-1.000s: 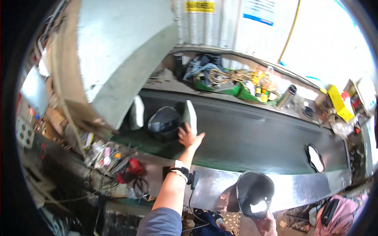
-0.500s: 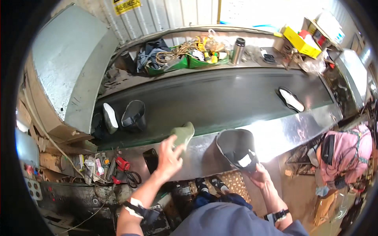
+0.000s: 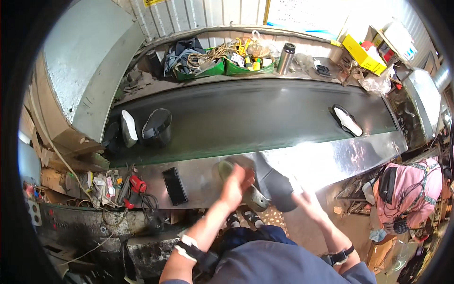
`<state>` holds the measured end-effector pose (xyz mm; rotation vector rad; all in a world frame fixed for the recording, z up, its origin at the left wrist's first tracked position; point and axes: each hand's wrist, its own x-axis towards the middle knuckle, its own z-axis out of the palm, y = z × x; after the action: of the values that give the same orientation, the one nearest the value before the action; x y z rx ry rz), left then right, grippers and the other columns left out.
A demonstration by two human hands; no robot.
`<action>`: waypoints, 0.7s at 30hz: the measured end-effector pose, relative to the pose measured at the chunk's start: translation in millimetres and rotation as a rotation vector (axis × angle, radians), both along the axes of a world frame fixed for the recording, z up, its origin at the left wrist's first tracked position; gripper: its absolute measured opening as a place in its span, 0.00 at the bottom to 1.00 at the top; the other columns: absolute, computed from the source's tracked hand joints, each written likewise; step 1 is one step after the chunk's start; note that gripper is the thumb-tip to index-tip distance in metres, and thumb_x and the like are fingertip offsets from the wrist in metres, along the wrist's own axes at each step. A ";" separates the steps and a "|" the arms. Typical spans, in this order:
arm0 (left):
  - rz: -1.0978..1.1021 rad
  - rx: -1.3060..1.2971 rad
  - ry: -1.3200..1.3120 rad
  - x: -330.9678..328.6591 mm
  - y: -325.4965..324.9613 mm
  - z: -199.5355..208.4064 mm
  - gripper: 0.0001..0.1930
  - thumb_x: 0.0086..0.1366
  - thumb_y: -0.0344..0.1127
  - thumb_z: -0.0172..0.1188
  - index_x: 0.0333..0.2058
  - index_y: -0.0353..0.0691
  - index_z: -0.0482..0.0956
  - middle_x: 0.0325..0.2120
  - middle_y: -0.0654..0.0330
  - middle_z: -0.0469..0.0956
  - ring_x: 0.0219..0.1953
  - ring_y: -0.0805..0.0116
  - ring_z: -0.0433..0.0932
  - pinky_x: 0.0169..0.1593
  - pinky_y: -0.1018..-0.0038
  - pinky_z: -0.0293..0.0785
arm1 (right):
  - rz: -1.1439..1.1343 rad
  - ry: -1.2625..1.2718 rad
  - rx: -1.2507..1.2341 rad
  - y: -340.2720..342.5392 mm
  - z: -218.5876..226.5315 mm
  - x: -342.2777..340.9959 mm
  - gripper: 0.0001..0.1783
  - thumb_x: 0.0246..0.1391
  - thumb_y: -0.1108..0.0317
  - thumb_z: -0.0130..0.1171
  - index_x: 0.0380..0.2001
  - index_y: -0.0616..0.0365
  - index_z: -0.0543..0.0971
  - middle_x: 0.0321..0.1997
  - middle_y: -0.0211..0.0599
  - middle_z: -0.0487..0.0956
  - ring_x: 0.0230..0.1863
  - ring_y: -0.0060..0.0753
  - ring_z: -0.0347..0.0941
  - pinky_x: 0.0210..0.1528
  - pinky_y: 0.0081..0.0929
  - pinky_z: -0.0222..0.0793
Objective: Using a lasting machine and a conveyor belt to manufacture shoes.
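My left hand [image 3: 235, 185] is closed around an olive-green shoe last [image 3: 257, 199], which now points down toward me over the near edge of the metal ledge. My right hand [image 3: 308, 206], slightly blurred, grips a dark grey boot upper [image 3: 279, 188] by its right side. The upper is tilted beside the last; whether the two touch is hard to tell. On the dark belt at the left stand another dark boot upper [image 3: 157, 128] and a white-soled shoe [image 3: 128, 128]. A second white-soled shoe [image 3: 347, 120] lies at the belt's right end.
The dark belt [image 3: 246, 111] runs behind the shiny metal ledge [image 3: 340, 156]. A phone [image 3: 175, 186] and a red power tool [image 3: 136, 185] lie at left. Green bins [image 3: 201, 72] and a steel flask [image 3: 285, 59] line the back. A pink bundle with straps [image 3: 409, 189] is at right.
My left hand has brought the green last off the belt edge, rightward and toward me. The boot upper has turned and tilted in my right hand, nearer the last. The phone is now uncovered.
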<state>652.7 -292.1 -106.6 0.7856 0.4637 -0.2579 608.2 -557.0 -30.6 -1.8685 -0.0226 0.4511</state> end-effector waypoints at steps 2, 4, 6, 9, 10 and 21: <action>-0.230 -0.261 0.299 33.5 34.1 50.4 0.28 0.71 0.57 0.51 0.50 0.34 0.75 0.44 0.55 0.81 0.45 0.58 0.79 0.53 0.61 0.75 | 0.245 -0.273 -0.305 17.8 12.5 -17.6 0.28 0.58 0.56 0.62 0.56 0.63 0.73 0.40 0.59 0.81 0.44 0.56 0.80 0.58 0.41 0.72; -0.319 0.048 0.263 42.4 60.0 -3.4 0.21 0.69 0.50 0.59 0.45 0.35 0.78 0.41 0.56 0.82 0.42 0.62 0.80 0.48 0.65 0.75 | 0.485 -0.582 -0.455 25.9 -33.0 -44.6 0.23 0.52 0.61 0.67 0.49 0.58 0.79 0.29 0.47 0.80 0.35 0.49 0.78 0.62 0.50 0.69; -0.345 0.268 0.230 51.8 61.8 -12.6 0.19 0.68 0.47 0.61 0.42 0.35 0.80 0.40 0.56 0.83 0.41 0.64 0.80 0.47 0.67 0.75 | 0.477 -0.768 -0.458 32.0 -60.2 -60.2 0.24 0.49 0.64 0.68 0.50 0.57 0.79 0.33 0.45 0.78 0.36 0.43 0.76 0.63 0.52 0.68; -0.259 0.749 0.118 65.4 64.8 -32.0 0.17 0.66 0.45 0.63 0.36 0.34 0.83 0.35 0.54 0.83 0.37 0.64 0.81 0.43 0.67 0.75 | 0.499 -0.917 -0.459 46.7 -80.2 -47.9 0.25 0.45 0.67 0.71 0.50 0.57 0.79 0.41 0.46 0.76 0.45 0.46 0.75 0.62 0.51 0.69; -0.162 1.000 0.035 69.0 67.6 -40.7 0.17 0.65 0.45 0.63 0.34 0.33 0.84 0.30 0.53 0.83 0.34 0.63 0.82 0.40 0.67 0.75 | 0.509 -0.911 -0.444 53.8 -88.7 -46.5 0.25 0.45 0.67 0.71 0.50 0.57 0.79 0.41 0.46 0.76 0.45 0.46 0.75 0.62 0.51 0.69; -0.225 1.339 0.173 58.8 70.9 -58.7 0.16 0.65 0.47 0.60 0.31 0.38 0.84 0.26 0.52 0.83 0.33 0.50 0.82 0.43 0.61 0.75 | 0.105 -0.395 -0.006 59.1 -131.0 -32.9 0.45 0.44 0.68 0.74 0.64 0.70 0.64 0.63 0.59 0.70 0.69 0.59 0.62 0.72 0.53 0.51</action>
<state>711.5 -221.2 -165.3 2.1420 0.7048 -0.2019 575.2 -498.0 -161.6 -1.9426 -0.3861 0.1470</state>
